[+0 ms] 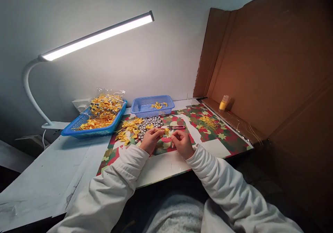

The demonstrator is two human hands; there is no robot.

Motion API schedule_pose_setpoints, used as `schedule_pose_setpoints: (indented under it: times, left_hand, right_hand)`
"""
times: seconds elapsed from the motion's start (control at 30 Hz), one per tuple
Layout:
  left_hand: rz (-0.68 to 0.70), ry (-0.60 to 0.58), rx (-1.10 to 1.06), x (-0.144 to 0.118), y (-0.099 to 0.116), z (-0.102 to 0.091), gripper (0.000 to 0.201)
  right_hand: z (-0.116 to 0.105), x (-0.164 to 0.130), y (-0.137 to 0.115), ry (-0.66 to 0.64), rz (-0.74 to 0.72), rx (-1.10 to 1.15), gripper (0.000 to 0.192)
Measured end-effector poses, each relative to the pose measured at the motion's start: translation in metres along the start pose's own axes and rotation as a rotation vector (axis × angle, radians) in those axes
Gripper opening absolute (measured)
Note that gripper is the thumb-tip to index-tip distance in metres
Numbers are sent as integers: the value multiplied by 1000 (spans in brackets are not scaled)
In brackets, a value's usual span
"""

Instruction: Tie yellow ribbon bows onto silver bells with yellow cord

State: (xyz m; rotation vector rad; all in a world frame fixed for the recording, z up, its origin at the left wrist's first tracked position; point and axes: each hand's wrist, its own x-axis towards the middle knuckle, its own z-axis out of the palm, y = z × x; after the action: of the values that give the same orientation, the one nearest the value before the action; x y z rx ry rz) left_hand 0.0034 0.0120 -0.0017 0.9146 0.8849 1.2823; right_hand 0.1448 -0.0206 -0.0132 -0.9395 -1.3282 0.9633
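My left hand (151,140) pinches a small yellow ribbon bow (166,132) just above the table's patterned cover. Close on its right, my right hand (182,143) is closed with thumb and finger together by the bow; what it grips, perhaps a thin string, is too fine to make out. Just beyond the hands lies a heap of silver bells (148,124). Several yellow bows (127,130) are spread to the left of the bells. A pair of red-handled thread snips (177,127) rests behind my right hand.
A blue basket (121,113) heaped with yellow bows stands at left, near a lit clamp lamp (101,35). Another blue basket (152,113) holds a few bows. Yellow strings (208,121) lie at right. A small yellow container (223,103) stands by the cardboard wall (273,52).
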Motion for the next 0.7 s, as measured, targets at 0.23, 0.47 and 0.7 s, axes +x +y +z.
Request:
schedule_pose_setpoints:
  times: [0.23, 0.47, 0.7]
  left_hand:
    - [8, -3, 11, 0, -1, -1, 27]
    - [13, -2, 24, 0, 0, 0, 27]
    - [9, -3, 21, 0, 0, 0, 25]
  right_hand:
    - [0, 0, 1, -10, 3, -4, 16]
    - [0, -1, -1, -3, 6, -2, 16]
    - [-1, -1, -2, 5, 12, -9, 16]
